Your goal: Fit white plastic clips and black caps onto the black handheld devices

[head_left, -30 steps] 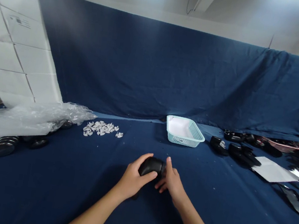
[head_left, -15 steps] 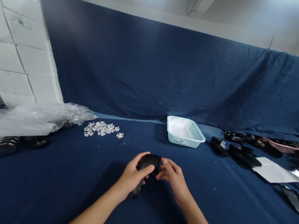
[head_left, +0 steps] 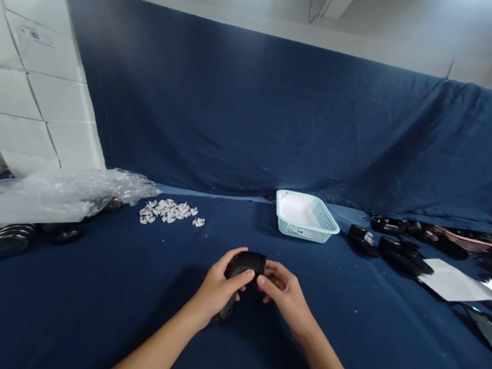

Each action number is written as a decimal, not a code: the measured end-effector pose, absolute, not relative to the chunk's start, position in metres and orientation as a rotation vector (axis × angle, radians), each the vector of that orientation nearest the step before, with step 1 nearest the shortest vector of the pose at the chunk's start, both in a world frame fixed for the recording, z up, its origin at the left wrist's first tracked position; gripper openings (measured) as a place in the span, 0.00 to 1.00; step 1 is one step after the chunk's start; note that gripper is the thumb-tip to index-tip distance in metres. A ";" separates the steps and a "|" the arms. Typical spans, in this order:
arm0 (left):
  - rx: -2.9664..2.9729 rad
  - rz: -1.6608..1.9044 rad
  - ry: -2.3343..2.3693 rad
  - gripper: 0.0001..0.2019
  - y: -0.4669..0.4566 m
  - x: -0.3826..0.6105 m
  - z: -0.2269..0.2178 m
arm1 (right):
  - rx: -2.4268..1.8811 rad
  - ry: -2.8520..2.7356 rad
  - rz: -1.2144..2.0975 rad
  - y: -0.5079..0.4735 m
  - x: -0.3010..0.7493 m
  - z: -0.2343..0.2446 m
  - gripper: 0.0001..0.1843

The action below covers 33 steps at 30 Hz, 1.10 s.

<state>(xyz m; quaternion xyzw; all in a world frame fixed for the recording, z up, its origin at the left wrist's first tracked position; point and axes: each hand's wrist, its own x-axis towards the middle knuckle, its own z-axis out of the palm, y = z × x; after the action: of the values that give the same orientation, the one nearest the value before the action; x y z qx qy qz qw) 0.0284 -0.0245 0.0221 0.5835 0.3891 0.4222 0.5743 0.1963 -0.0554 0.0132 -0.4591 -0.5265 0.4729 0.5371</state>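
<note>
My left hand (head_left: 219,283) is wrapped round a black curved housing (head_left: 250,262) with a wide round head and a narrower handle pointing down toward me. Its thumb lies across the near side of the head. At the head's open right end, my right hand (head_left: 285,291) has its thumb on the lower rim and its bent fingers behind the rim. Whether those fingers hold a small part there is hidden. Beyond my hands, to the left, lies a loose pile of small white plastic pieces (head_left: 169,211).
A light blue basket (head_left: 306,232) with a white lining stands toward the back. Black parts (head_left: 401,255) and a white sheet (head_left: 456,281) lie at right. Clear plastic wrap (head_left: 75,191) and round black parts (head_left: 9,241) are at left. A dark blue curtain (head_left: 256,112) hangs behind.
My right thumb has moved down and left onto the lower rim of the housing, and the fingers have curled behind it. My left hand keeps its hold.
</note>
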 end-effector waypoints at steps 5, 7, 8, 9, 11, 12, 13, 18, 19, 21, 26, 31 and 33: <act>1.454 0.993 0.921 0.31 -0.024 0.026 0.021 | -1.146 -1.280 1.089 -0.055 0.198 0.013 0.25; 1.566 1.032 0.937 0.29 -0.025 0.025 0.023 | -1.183 -1.259 1.099 -0.054 0.198 0.012 0.24; 1.628 1.064 0.940 0.28 -0.026 0.025 0.023 | -1.196 -1.251 1.108 -0.053 0.197 0.011 0.25; 1.680 1.094 0.936 0.28 -0.026 0.025 0.024 | -1.207 -1.244 1.127 -0.052 0.197 0.010 0.25; 1.704 1.109 0.925 0.27 -0.027 0.025 0.025 | -1.232 -1.214 1.177 -0.051 0.195 0.007 0.28; 1.663 1.089 0.923 0.28 -0.027 0.026 0.025 | -1.245 -1.195 1.191 -0.050 0.194 0.006 0.30; 1.593 1.059 0.922 0.28 -0.027 0.026 0.025 | -1.255 -1.176 1.183 -0.050 0.193 0.004 0.31; 1.247 0.951 0.887 0.29 -0.025 0.029 0.026 | -1.196 -1.223 0.937 -0.051 0.191 0.000 0.29; 1.210 0.935 0.882 0.28 -0.025 0.029 0.027 | -1.171 -1.255 0.906 -0.052 0.191 0.000 0.30; 1.166 0.903 0.878 0.27 -0.025 0.028 0.027 | -1.130 -1.310 0.886 -0.053 0.192 0.001 0.32; 1.250 0.925 0.887 0.29 -0.026 0.028 0.025 | -1.128 -1.283 0.931 -0.051 0.193 0.002 0.30; 1.599 1.031 0.943 0.28 -0.028 0.026 0.025 | -1.258 -1.200 1.003 -0.047 0.194 0.002 0.26; 1.763 1.066 0.944 0.27 -0.030 0.026 0.026 | -1.313 -1.156 1.075 -0.046 0.194 0.003 0.31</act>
<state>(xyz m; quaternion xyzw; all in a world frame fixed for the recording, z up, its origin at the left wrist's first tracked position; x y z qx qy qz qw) 0.0255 -0.0301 0.0262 0.7045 0.3774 0.4262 0.4238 0.1938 -0.0456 0.0027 -0.5472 -0.4817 0.4479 0.5177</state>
